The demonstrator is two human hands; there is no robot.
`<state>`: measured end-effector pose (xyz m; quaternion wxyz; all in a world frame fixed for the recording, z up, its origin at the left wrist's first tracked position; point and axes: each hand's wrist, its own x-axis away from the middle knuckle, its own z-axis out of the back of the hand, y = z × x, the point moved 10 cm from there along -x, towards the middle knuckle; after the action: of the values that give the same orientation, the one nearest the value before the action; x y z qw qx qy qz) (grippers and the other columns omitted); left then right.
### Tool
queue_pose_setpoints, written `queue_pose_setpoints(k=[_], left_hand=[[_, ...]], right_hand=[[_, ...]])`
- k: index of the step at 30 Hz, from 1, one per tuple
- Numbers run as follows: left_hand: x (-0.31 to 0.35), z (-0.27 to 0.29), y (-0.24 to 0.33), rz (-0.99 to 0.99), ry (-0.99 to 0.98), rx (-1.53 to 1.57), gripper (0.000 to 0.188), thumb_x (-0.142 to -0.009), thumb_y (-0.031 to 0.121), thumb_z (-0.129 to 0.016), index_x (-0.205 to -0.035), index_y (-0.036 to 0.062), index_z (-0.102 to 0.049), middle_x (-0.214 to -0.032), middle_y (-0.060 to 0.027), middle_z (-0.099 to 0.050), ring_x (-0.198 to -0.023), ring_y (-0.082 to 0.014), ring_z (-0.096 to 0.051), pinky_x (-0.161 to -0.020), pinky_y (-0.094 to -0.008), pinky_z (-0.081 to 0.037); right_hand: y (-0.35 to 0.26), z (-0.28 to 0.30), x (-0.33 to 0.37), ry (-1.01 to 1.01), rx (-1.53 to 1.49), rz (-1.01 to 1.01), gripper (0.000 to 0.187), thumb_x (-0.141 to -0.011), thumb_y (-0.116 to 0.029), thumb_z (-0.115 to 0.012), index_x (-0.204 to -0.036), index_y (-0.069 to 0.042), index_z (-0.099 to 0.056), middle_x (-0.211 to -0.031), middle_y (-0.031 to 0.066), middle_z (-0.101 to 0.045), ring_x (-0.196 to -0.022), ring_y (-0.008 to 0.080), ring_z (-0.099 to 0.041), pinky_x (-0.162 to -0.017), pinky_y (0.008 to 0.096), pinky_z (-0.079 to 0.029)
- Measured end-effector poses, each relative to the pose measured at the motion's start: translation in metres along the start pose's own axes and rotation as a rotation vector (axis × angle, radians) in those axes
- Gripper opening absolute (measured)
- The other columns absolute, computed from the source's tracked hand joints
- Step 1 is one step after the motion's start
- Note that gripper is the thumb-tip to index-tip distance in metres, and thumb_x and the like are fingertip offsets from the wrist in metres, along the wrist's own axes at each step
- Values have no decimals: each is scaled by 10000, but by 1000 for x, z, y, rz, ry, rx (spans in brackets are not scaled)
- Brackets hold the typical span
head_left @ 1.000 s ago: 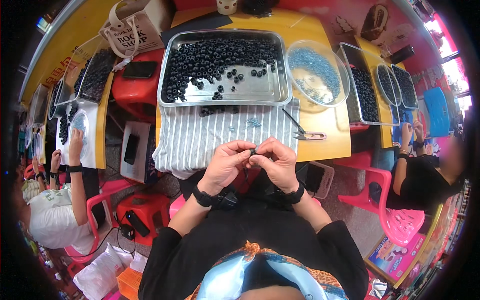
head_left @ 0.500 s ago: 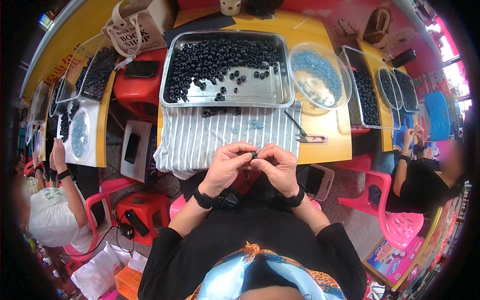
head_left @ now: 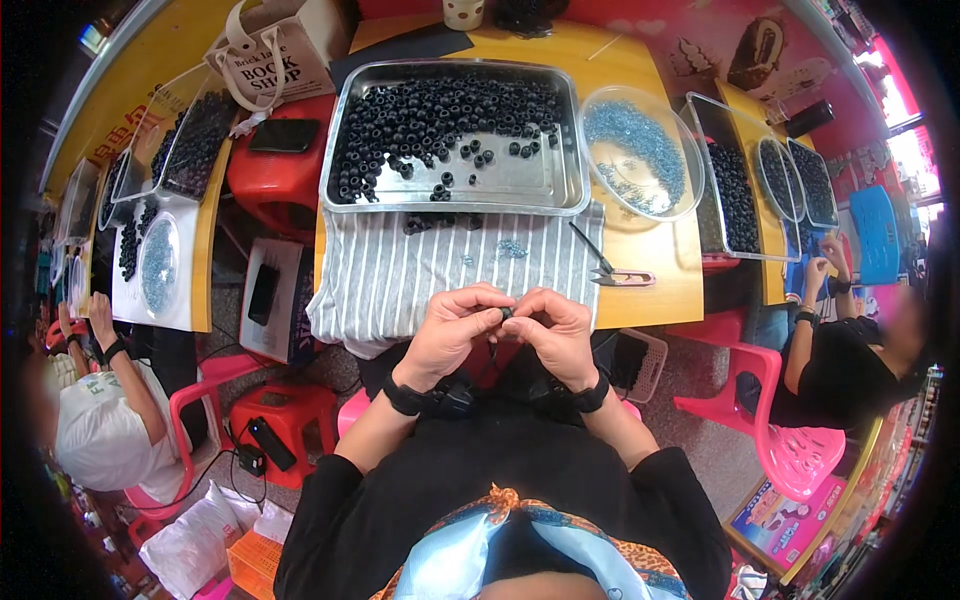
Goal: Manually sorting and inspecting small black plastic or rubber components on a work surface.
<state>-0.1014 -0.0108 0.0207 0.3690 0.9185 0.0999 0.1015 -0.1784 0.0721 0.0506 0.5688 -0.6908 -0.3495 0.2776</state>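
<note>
Between the fingertips of my left hand and my right hand is a small black bead, pinched by both. The hands meet just off the table's near edge, by a grey-and-white striped cloth. A few small clear-blue pieces lie on that cloth. Several black beads rest at its far side, along a metal tray that holds many more. To the right stands a round clear dish of clear-blue pieces. Pink-handled thread snips lie beside the cloth.
A tote bag and a phone are at the left, above a red stool. Co-workers sit at both sides, one in a white shirt, one in black. A pink chair stands at right.
My hands stay almost in place, with the bead shifting slightly between the fingertips. The co-worker on the left has raised and moved a forearm a little left.
</note>
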Motion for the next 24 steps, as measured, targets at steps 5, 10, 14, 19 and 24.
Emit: queue_pose_setpoints(k=[5,10,14,19,24], left_hand=[[3,-1,5,16,82,-49,121,-895,0,-621,-1005,-43,-644,-961,-74,-600,-767,-116,-604,-672,-225,-506],[4,-12,17,-35,44,-203,87,-872,-52,-602,-955,-39,-625,-925,-71,-590,-720,-107,-587,-638,-220,-501],[2,-11,16,-9,18,-178,237,-856,-72,-597,-1088,-26,-583,-899,-66,-594,-695,-103,-587,-595,-210,-497],[2,-16,15,89,-7,-8,626,-829,-73,-631,-1387,17,-362,-877,-77,-606,-653,-121,-611,-558,-207,-501],[0,-22,9,111,-65,91,731,-811,-3,-717,-1419,-19,-311,-853,-89,-608,-608,-129,-609,-522,-202,-504]], right_hand=[[-15,-3,1,-50,143,119,94,-788,21,-708,-782,11,-615,-739,49,-613,-653,85,-572,-566,227,-439],[-19,-3,3,-88,147,134,120,-779,1,-732,-784,1,-613,-737,42,-607,-646,74,-558,-556,229,-427],[-18,-6,-1,-107,103,106,160,-766,-20,-760,-870,-15,-638,-744,17,-608,-650,50,-540,-555,218,-411],[-46,-27,-5,-377,170,204,217,-824,-51,-701,-1037,-35,-663,-850,61,-691,-771,152,-670,-687,285,-509],[-56,-32,1,-414,242,288,119,-846,-81,-675,-953,-35,-651,-810,71,-695,-756,208,-690,-676,297,-513]])
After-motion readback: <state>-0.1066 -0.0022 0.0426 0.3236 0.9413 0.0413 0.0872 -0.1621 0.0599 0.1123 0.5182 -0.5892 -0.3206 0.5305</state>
